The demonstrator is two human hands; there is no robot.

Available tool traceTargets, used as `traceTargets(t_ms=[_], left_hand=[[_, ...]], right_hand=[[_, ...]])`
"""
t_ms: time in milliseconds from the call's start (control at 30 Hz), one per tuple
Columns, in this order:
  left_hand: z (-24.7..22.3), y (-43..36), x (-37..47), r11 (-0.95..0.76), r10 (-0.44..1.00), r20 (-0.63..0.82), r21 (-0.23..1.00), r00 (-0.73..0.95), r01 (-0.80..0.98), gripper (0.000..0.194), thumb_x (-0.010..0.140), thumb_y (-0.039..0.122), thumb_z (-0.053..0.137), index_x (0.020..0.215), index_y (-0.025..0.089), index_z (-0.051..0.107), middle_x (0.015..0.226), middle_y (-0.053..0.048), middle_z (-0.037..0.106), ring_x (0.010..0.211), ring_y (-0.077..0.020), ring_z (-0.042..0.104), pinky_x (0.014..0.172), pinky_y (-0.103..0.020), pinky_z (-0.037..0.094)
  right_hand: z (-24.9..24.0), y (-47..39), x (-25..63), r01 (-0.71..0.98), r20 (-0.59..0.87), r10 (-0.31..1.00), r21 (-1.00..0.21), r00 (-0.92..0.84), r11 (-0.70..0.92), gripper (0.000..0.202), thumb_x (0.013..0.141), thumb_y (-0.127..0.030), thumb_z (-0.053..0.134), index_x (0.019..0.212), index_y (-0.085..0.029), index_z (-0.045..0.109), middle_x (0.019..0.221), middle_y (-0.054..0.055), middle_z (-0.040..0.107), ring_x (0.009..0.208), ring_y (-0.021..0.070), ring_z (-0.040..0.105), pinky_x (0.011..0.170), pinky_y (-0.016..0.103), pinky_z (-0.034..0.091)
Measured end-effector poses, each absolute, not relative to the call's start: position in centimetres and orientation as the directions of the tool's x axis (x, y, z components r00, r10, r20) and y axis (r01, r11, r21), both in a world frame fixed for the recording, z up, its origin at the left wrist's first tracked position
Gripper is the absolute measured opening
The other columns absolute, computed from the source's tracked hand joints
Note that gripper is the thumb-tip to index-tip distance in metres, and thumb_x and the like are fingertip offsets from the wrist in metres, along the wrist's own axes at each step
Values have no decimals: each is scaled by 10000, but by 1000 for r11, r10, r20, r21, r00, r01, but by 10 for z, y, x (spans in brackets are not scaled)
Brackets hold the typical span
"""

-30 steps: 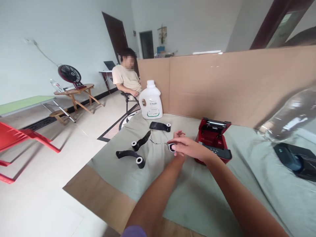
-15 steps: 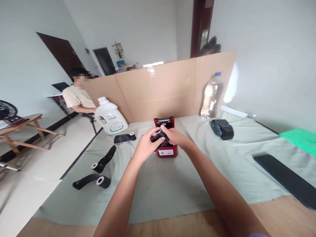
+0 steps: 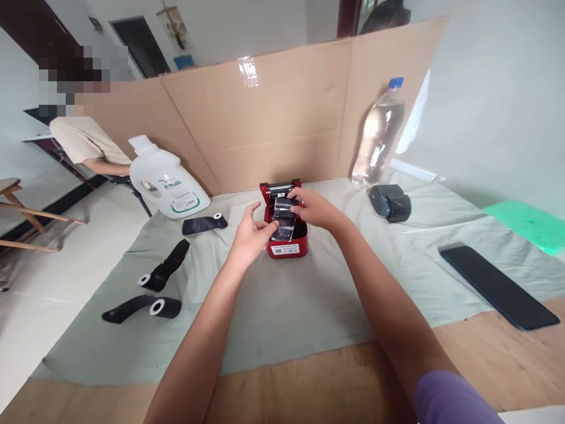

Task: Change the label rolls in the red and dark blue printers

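A small red printer (image 3: 296,246) stands on the cloth with its lid raised and a white label on its front. Over its open bay is a black paper roll (image 3: 286,207) with a glossy loose end hanging toward me. My left hand (image 3: 252,235) pinches the left edge of that loose end with the thumb, its index finger raised. On the roll's right side, the fingers of my right hand (image 3: 311,207) grip it near the lid. Whether the roll rests inside the bay is hard to see.
Several black rolls with unwound tails, one a black roll (image 3: 165,307), lie at left. A white jug (image 3: 172,182) and a water bottle (image 3: 380,138) stand before a cardboard screen (image 3: 273,123). A dark handheld device (image 3: 391,203) and phone (image 3: 498,285) lie right. A person (image 3: 90,141) sits at left.
My hands have moved apart, uncovering the roll and its loose end at the printer. The camera has tilted down and come closer.
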State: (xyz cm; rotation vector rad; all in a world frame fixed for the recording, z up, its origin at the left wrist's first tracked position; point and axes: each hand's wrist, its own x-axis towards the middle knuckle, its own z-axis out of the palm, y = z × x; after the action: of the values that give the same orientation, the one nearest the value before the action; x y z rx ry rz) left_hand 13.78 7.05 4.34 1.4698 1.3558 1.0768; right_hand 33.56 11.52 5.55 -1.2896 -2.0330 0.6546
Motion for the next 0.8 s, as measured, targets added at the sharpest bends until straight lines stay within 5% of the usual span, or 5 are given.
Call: traceTargets(t_ms=[133, 267, 433, 667, 800], left_hand=[[51, 76, 120, -182, 983, 174, 857, 63, 482, 510, 839, 314, 626, 1329, 205, 538, 748, 2, 705, 596, -132, 563, 573, -245, 405], [56, 81, 110, -333, 942, 266, 707, 202, 624, 335, 842, 270, 595, 1165, 236, 676, 1084, -36, 718, 843, -170, 618, 693, -273, 452], [57, 77, 109, -408, 898, 143, 626, 417, 665, 440, 822, 406, 681, 1253, 318, 673, 1282, -23, 668, 1112, -252, 597, 875, -336, 484], [52, 78, 111, -394, 895, 82, 608, 439, 689, 382, 853, 362, 662, 1233, 338, 694, 1270, 3, 684, 1058, -243, 645, 907, -339, 498], [50, 79, 115, -428, 890, 133, 576, 437, 696, 315, 892, 323, 618, 1194, 319, 711, 1246, 13, 697, 1099, -235, 640, 893, -324, 502]], right_hand=[[41, 138, 338, 759, 179, 943, -559, -282, 333, 240, 843, -120, 577, 1066, -176, 646, 1062, 100, 689, 963, 251, 598, 820, 342, 453], [37, 142, 326, 825, 161, 945, -460, -286, 328, 214, 860, -124, 572, 1024, -162, 703, 1088, 132, 698, 1111, 302, 548, 899, 378, 442], [42, 135, 309, 859, 88, 962, -434, -260, 272, 278, 874, -114, 532, 1059, -165, 732, 1064, 117, 728, 1126, 286, 550, 883, 356, 453], [44, 141, 287, 961, -49, 983, -226, -176, 161, 265, 794, -109, 606, 1005, -173, 752, 1044, 151, 729, 1175, 341, 527, 912, 429, 440], [45, 141, 292, 934, -15, 978, -301, -208, 194, 195, 817, -182, 610, 930, -197, 768, 989, 120, 742, 1166, 345, 533, 893, 419, 437]])
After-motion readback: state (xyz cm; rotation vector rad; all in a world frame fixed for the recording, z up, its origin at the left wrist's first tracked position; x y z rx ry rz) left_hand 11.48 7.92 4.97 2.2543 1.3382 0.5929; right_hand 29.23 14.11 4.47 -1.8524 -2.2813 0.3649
